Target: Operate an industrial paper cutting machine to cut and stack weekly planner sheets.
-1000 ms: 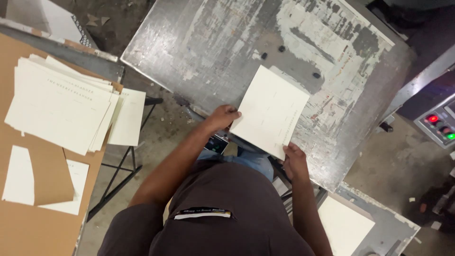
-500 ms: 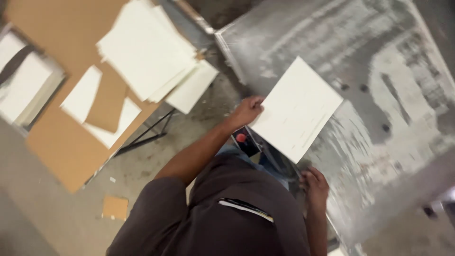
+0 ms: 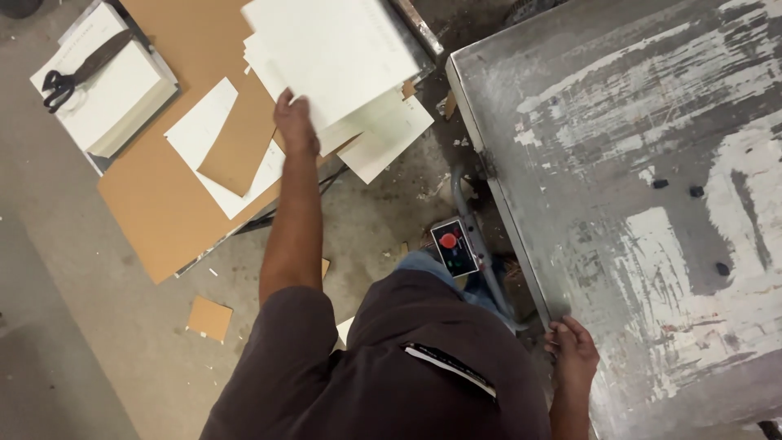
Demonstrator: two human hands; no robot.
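Brown cardboard sheet (image 3: 163, 212) carries loose white sheets, a brown offcut (image 3: 236, 151) and a boxed stack (image 3: 106, 90) with scissors (image 3: 61, 81) on top; control box (image 3: 454, 247) with red button sits below the worn metal surface (image 3: 635, 163); left hand (image 3: 295, 126) stretched out, gripping white sheet (image 3: 334, 53) over the paper pile (image 3: 383, 134); right hand (image 3: 573, 352) curled loosely on the surface's corner edge, holding nothing.

A small control box (image 3: 456, 247) hangs beside the near left corner of the metal table (image 3: 619, 163). It is a dark rectangle with a pale border, a round red button and smaller green ones. A narrow white label (image 3: 450, 368) with dark print sits on the back of the person's dark shirt.
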